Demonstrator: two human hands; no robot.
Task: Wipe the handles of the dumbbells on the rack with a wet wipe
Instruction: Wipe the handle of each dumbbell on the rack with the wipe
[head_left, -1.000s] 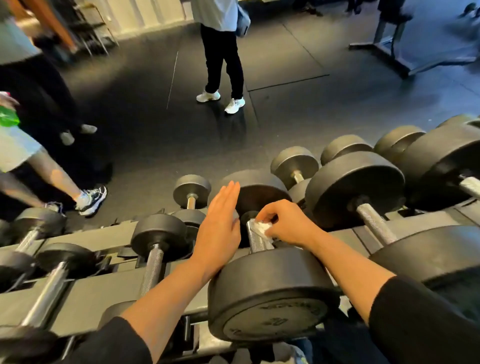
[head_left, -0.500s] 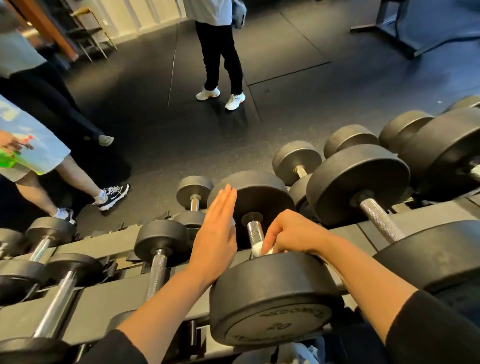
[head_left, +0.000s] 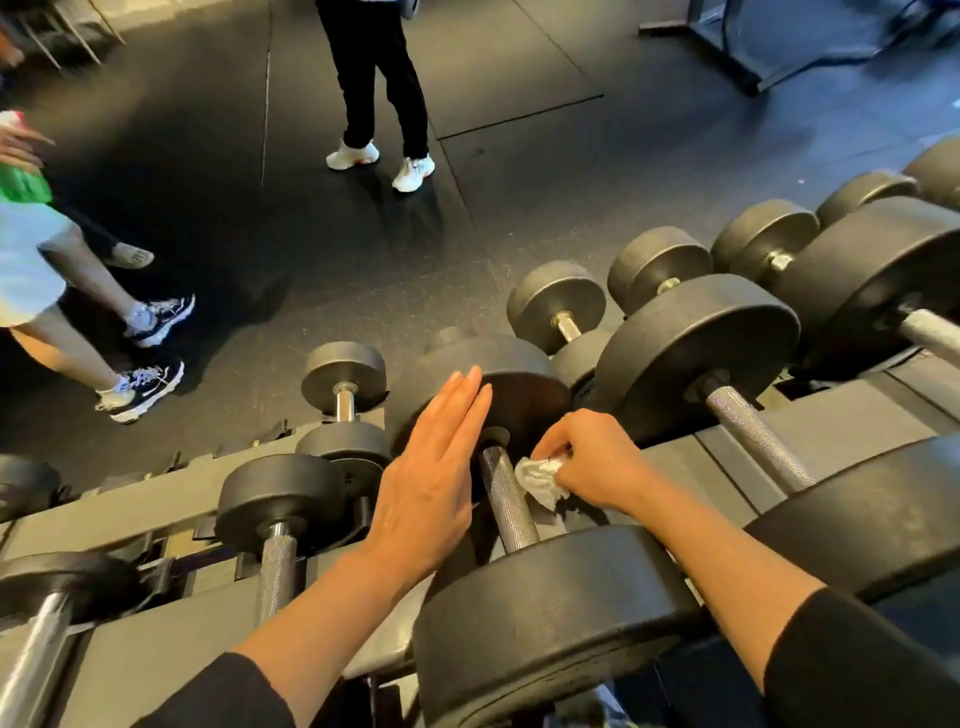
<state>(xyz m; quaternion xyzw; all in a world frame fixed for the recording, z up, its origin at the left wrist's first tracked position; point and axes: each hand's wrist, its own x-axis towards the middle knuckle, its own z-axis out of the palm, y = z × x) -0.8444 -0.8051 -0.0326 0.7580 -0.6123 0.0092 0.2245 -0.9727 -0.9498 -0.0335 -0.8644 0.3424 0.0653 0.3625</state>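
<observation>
A black dumbbell lies on the grey rack (head_left: 156, 665) in front of me, its knurled metal handle (head_left: 506, 501) running away from me between two round heads. My right hand (head_left: 592, 460) pinches a crumpled white wet wipe (head_left: 537, 480) just right of that handle, touching or almost touching it. My left hand (head_left: 434, 480) is flat with fingers straight and together, held upright just left of the handle against the far head (head_left: 519, 384). It holds nothing.
More dumbbells fill the rack: a smaller one (head_left: 278, 540) to the left, larger ones (head_left: 727, 374) to the right. A person in white shoes (head_left: 379, 156) stands on the dark floor ahead. Another person in dark trainers (head_left: 145, 384) stands at the left.
My right hand has slid the wipe off the near end of the handle and now holds it at the handle's right side, further up. The left hand stays flat beside it.
</observation>
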